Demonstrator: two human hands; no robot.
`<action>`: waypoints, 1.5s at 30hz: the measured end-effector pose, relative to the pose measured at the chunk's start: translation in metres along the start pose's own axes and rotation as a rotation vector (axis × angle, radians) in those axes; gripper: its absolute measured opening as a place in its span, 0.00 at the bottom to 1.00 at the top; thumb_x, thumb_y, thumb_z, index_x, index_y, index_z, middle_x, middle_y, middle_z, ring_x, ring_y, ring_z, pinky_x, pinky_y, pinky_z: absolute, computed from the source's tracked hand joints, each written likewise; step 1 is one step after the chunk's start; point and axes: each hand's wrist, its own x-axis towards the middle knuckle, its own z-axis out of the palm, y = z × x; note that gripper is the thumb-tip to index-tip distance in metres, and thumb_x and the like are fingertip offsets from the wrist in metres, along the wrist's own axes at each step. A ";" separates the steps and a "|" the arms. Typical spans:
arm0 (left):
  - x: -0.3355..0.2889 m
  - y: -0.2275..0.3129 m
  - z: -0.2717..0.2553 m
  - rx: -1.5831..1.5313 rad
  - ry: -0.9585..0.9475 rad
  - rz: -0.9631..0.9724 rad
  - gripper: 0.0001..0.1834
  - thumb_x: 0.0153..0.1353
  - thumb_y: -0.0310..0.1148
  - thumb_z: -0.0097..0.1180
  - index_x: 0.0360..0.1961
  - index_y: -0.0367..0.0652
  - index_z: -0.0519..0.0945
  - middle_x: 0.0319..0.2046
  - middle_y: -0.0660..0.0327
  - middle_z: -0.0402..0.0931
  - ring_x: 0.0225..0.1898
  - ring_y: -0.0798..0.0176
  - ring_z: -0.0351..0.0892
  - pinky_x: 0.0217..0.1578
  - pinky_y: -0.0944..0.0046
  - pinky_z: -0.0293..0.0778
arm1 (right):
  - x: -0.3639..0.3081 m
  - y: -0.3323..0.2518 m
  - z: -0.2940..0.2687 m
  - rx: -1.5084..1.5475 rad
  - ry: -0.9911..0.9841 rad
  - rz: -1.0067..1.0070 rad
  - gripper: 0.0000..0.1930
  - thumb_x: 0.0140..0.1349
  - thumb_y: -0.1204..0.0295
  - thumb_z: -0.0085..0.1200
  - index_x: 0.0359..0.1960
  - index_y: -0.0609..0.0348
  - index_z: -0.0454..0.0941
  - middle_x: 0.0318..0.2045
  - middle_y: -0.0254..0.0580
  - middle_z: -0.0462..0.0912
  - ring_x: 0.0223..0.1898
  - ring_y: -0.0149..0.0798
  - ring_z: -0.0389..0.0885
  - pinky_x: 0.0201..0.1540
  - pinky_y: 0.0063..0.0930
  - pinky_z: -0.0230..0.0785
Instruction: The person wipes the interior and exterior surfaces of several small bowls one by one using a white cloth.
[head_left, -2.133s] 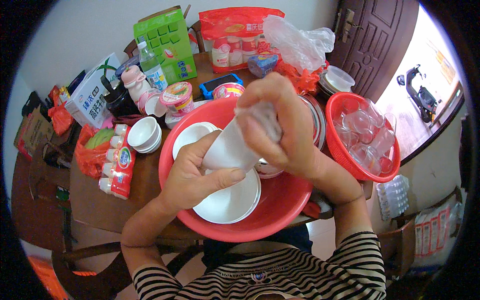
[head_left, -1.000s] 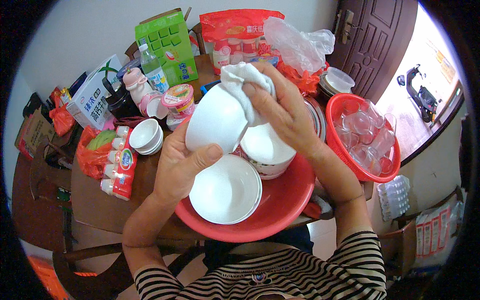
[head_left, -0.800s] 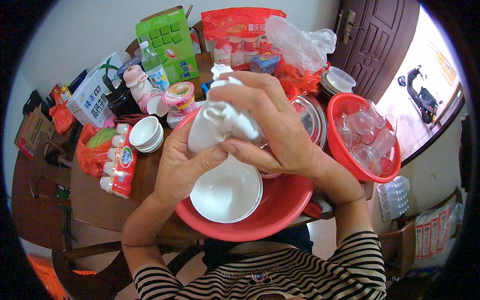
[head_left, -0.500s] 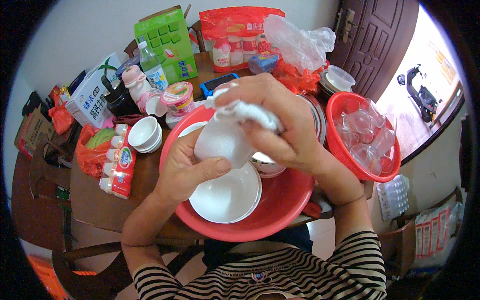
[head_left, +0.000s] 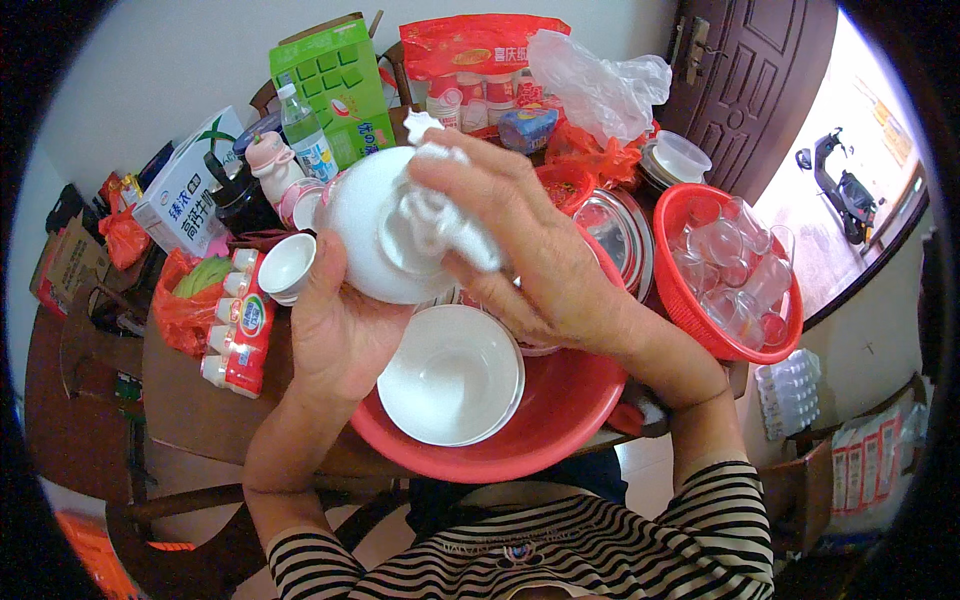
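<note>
My left hand (head_left: 335,325) grips a white bowl (head_left: 365,225) by its rim, with the bowl's underside turned toward me. My right hand (head_left: 530,250) presses a white cloth (head_left: 440,215) against the bowl's foot ring. Both hands hover over a big red basin (head_left: 560,410) on the table. Inside the basin lies a stack of white bowls (head_left: 450,375), open side up. Another bowl behind my right hand is mostly hidden.
A red basket of clear glass cups (head_left: 735,270) stands to the right. Steel dishes (head_left: 615,225) sit behind the basin. Small white cups (head_left: 285,265), a pack of little bottles (head_left: 240,335), a green box (head_left: 335,85) and bags crowd the left and back of the table.
The held bowl has been turned and lifted, so its underside now faces me. My right hand with the cloth has shifted from the bowl's side onto its foot ring.
</note>
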 end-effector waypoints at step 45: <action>-0.014 -0.004 0.014 0.883 -0.145 -0.063 0.27 0.52 0.29 0.61 0.53 0.36 0.68 0.44 0.60 0.74 0.45 0.68 0.73 0.47 0.65 0.68 | -0.001 0.003 -0.007 0.129 0.046 -0.161 0.17 0.49 0.76 0.48 0.44 0.57 0.72 0.45 0.50 0.73 0.46 0.51 0.73 0.48 0.36 0.65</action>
